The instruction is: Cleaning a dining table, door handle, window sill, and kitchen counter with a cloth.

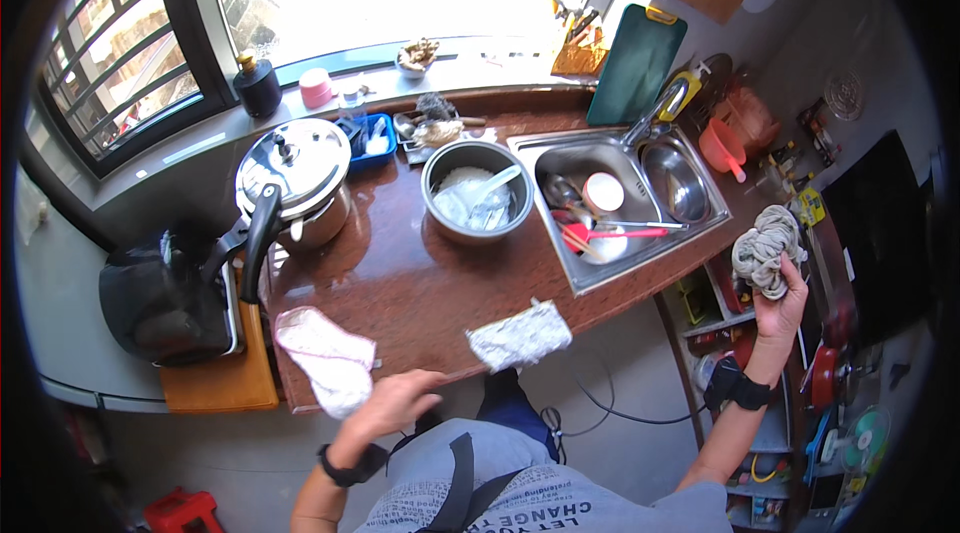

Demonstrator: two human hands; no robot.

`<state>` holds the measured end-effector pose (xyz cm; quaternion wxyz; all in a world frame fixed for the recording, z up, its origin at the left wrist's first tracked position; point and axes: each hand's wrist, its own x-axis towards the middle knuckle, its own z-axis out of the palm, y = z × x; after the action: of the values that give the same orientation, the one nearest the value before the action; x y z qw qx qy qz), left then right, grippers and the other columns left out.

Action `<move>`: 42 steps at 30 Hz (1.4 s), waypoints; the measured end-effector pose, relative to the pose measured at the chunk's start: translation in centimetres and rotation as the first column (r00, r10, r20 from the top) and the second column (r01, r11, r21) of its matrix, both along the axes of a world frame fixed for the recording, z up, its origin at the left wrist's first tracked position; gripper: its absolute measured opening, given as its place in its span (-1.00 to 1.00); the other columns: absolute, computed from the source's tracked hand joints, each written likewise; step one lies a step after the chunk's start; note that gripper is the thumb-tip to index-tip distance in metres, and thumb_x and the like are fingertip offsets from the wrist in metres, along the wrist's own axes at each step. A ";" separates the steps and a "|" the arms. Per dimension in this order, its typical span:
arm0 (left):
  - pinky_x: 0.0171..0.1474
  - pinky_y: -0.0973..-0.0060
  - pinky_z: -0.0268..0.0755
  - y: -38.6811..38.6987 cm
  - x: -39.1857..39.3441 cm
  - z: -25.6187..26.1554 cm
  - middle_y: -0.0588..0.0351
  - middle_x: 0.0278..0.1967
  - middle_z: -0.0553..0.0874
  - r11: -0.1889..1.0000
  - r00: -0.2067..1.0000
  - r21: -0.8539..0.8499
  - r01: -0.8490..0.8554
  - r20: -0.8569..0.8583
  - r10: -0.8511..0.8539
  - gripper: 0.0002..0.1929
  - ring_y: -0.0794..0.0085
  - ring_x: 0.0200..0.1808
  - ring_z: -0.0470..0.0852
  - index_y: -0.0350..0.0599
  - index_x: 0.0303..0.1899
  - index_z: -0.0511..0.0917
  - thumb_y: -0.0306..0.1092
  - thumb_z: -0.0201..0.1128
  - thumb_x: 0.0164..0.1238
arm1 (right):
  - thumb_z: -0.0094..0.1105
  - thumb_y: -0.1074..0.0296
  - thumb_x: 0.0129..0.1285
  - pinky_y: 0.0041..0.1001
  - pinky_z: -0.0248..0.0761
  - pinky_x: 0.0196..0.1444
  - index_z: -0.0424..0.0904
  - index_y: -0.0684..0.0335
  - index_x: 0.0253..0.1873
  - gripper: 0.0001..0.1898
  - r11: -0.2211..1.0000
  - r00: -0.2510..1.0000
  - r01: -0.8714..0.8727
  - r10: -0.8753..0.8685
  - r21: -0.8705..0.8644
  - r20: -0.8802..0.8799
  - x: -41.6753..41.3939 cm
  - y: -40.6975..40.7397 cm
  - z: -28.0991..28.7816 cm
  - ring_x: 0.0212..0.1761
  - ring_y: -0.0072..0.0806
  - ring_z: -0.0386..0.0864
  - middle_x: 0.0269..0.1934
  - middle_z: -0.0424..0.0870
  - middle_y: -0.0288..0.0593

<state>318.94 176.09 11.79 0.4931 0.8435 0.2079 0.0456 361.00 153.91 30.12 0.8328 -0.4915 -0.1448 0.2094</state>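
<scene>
My right hand (780, 300) grips a bunched grey cloth (768, 251), raised right of the sink. My left hand (397, 402) is at the counter's front edge, fingers apart, holding nothing. Just left of it a pink-edged white cloth (330, 360) lies over the counter edge. A second, white textured cloth (520, 335) lies on the edge between my hands. On the red-brown stone counter (405, 293) stands an inner cooking pot (478, 231) with a translucent rice paddle (491, 188) and whitish contents. A steel pressure cooker (315, 214) with a black handle stands at the left.
The steel sink (574, 274) holds a white bowl (604, 192), a red utensil (634, 233) and other dishes; a steel basin (675, 184) sits in its right bowl. Behind stand a blue basket (375, 158) and a green cutting board (637, 67). Open shelves (720, 324) are below right.
</scene>
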 end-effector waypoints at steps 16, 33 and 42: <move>-0.19 0.31 0.23 -3.4 16.6 -9.1 0.16 -0.32 0.49 0.766 0.857 0.548 -0.338 -0.158 0.491 -0.84 0.24 -0.20 0.42 0.03 -0.42 0.54 -0.46 0.19 -0.13 | 0.11 0.57 -0.02 -0.51 0.38 0.01 0.31 0.41 0.14 -0.47 0.811 0.855 -0.476 0.518 -0.340 0.038 21.1 18.7 -6.0 -0.10 -0.47 0.53 -0.09 0.54 -0.13; 0.24 0.14 -0.02 -1.8 17.2 -11.0 -0.19 0.11 0.25 0.185 0.194 0.695 -0.695 -0.065 0.979 -0.42 -0.03 0.19 0.17 -0.23 0.15 0.27 -0.44 0.21 0.00 | 0.14 0.60 0.05 -0.60 0.40 -0.13 0.41 0.33 0.03 -0.63 0.497 0.513 -0.739 0.853 -0.454 0.100 22.4 29.8 -12.4 -0.21 -0.63 0.49 -0.21 0.55 -0.26; 0.24 0.10 -0.10 -2.4 16.1 -13.5 -0.21 0.14 0.22 0.205 0.177 0.689 -0.695 -0.113 0.978 -0.36 -0.03 0.22 0.11 -0.26 0.20 0.20 -0.36 0.18 0.01 | 0.18 0.54 0.02 -0.49 0.41 -0.10 0.45 0.31 -0.03 -0.66 0.805 0.448 -0.453 0.578 -0.384 0.682 21.3 41.2 -3.8 -0.16 -0.45 0.55 -0.20 0.58 -0.12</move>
<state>335.00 173.65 -1.71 0.0596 0.6282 0.7640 0.1346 382.28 195.11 26.29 0.5448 -0.5230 -0.6136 0.2308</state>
